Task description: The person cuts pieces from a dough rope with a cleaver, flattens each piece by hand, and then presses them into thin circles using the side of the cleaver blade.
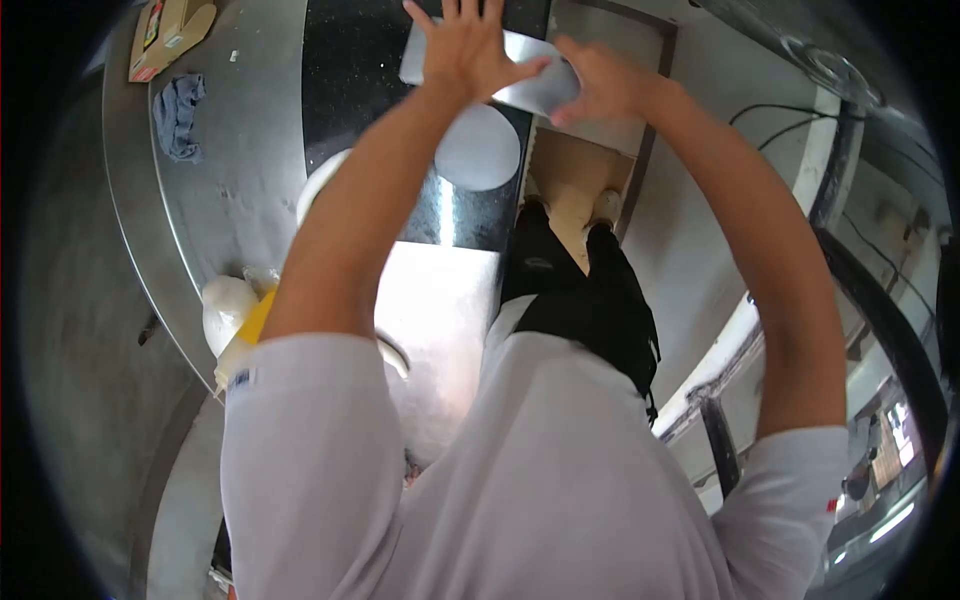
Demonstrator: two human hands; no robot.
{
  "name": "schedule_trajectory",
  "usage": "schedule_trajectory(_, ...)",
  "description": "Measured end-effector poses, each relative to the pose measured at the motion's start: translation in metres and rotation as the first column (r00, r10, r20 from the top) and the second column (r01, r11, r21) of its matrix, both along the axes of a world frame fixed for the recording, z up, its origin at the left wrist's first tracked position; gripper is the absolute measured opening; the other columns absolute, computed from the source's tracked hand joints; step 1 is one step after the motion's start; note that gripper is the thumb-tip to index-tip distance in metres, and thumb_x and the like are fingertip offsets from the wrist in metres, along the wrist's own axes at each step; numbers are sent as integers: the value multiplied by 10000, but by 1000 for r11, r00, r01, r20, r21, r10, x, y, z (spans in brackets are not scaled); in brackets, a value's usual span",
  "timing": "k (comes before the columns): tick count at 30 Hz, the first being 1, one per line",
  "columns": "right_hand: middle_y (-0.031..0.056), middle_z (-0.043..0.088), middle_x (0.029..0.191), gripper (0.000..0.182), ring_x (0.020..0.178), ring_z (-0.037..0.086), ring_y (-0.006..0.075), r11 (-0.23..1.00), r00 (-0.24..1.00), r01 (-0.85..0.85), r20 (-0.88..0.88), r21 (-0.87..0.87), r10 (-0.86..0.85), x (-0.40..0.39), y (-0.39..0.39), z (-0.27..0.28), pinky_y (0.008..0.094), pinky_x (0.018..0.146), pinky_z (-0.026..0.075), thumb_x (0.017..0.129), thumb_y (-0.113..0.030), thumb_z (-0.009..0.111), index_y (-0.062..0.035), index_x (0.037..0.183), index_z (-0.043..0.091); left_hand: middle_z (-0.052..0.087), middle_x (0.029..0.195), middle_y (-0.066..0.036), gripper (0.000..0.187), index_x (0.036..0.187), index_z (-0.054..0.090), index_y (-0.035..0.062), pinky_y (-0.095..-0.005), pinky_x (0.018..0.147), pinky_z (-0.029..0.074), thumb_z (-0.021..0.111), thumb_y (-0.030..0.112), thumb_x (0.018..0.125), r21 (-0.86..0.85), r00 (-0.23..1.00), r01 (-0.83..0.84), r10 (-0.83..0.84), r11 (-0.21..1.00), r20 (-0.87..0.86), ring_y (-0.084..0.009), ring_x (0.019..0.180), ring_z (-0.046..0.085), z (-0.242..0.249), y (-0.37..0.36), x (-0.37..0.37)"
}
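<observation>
My left hand (465, 52) is spread flat, its fingers apart, over a shiny grey metal sheet (540, 92) on the black speckled counter (345, 80). At the sheet's right end, past the counter's edge, is my right hand (605, 82), slightly blurred. Its thumb and a finger bracket the two sides of that end and appear to grip it. Just below the sheet lies a flat, round, pale grey disc (478, 148). A white rounded object (318, 185) is partly hidden behind my left forearm.
A cardboard box (170, 38) and a crumpled grey-blue cloth (180, 118) lie on the steel surface to the left. A white bag (227, 305) with something yellow sits beside my left upper arm. A bright metal sheet (435, 300) covers the near counter. Black cables (780, 108) hang at right.
</observation>
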State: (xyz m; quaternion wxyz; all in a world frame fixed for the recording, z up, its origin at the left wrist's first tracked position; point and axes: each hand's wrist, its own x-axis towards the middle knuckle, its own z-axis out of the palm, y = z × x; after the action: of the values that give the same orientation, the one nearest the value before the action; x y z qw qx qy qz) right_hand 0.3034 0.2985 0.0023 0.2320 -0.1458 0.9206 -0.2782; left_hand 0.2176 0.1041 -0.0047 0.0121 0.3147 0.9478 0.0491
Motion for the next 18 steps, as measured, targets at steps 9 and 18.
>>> schedule_trajectory(9,241,720,1015,825,944,709,404,960,980,189,95,-207,-173,35,-52,-10,445,846,554,653,-476,918,20,1218,579,130,1689,-244,1226,1624,198,54,-786,1142,51,568,836,756,94,915,394,-400,914,53,-477,1542,144,-14,-58,-3)
schedule_trajectory(18,195,702,1140,792,1056,686,339,962,955,241,-149,-124,-259,45,-42,-39,439,928,531,696,-467,902,-36,1285,595,98,1713,-179,1139,1650,193,243,-813,1128,57,589,806,742,78,866,476,-452,876,-214,-448,1564,82,-28,-34,-12)
